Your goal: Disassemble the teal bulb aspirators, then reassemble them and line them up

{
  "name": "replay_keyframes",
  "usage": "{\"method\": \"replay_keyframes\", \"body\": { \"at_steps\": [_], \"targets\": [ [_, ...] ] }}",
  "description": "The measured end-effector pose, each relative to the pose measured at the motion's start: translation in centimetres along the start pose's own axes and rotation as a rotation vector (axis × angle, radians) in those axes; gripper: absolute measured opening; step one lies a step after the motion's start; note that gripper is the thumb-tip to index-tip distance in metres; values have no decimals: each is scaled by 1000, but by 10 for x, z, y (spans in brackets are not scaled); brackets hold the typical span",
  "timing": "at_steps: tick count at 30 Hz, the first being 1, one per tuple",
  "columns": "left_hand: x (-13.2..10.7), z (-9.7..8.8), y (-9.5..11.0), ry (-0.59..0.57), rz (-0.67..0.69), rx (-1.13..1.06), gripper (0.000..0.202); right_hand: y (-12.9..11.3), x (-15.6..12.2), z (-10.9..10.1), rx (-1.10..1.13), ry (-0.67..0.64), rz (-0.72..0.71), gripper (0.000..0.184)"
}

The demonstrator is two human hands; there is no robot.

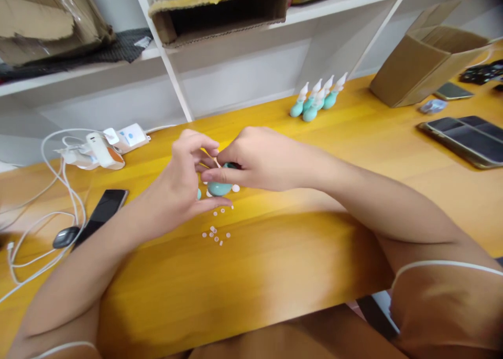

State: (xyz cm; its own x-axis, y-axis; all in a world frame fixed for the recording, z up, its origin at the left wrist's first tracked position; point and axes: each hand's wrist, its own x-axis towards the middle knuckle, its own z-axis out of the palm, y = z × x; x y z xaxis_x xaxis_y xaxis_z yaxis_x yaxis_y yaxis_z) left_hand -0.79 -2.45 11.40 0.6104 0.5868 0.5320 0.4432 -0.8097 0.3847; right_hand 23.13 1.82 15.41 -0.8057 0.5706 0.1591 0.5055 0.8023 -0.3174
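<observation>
A teal rubber squeeze bulb (220, 188) is between my two hands, above the table. My right hand (259, 160) is closed on its upper part, with the thumb across it. Around the bulb, my left hand (183, 178) has its fingers curved and apart, the thumb below the bulb. Whether the left fingers touch it is hard to see. Behind the hands, more pale round pieces (236, 188) and part of another teal item (199, 194) are partly hidden. Several tiny white rings (216, 239) lie scattered on the table in front of the hands.
Several teal bulbs with white nozzles (310, 112) stand upright at the back. An open cardboard box (416, 65) and phones (467, 139) are on the right. To the left lie a black phone (104, 209), white cables (63, 175) and chargers (104, 152). Shelving (243, 76) borders the table (251, 285).
</observation>
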Motion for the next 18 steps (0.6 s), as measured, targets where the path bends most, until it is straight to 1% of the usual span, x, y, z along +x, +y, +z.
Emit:
{"method": "replay_keyframes", "body": {
  "at_steps": [2,3,5,6,8,10,12,13,15,18],
  "targets": [
    [2,-3,0,-34,38,72,86,0,-3,-2,-128,14,52,68],
    [3,-6,0,-46,58,117,88,3,-6,-3,-203,3,91,71],
    [5,-13,1,-41,70,167,83,16,-13,-2,-354,-49,196,76],
    [6,-15,3,-37,52,172,78,24,-17,3,-420,-90,249,77],
    [5,-19,7,-42,-5,170,68,41,-24,20,-504,-185,339,77],
    [3,-20,11,-77,-70,176,61,55,-29,42,-510,-277,382,76],
    [1,-20,14,-117,-114,179,57,64,-32,62,-473,-311,448,79],
    [1,-19,15,-126,-124,175,55,66,-33,68,-465,-310,465,80],
    [0,-19,15,-134,-143,170,53,66,-34,73,-463,-305,478,83],
    [3,-19,12,-133,-179,204,48,61,-36,65,-466,-323,464,86]
  ]
}}
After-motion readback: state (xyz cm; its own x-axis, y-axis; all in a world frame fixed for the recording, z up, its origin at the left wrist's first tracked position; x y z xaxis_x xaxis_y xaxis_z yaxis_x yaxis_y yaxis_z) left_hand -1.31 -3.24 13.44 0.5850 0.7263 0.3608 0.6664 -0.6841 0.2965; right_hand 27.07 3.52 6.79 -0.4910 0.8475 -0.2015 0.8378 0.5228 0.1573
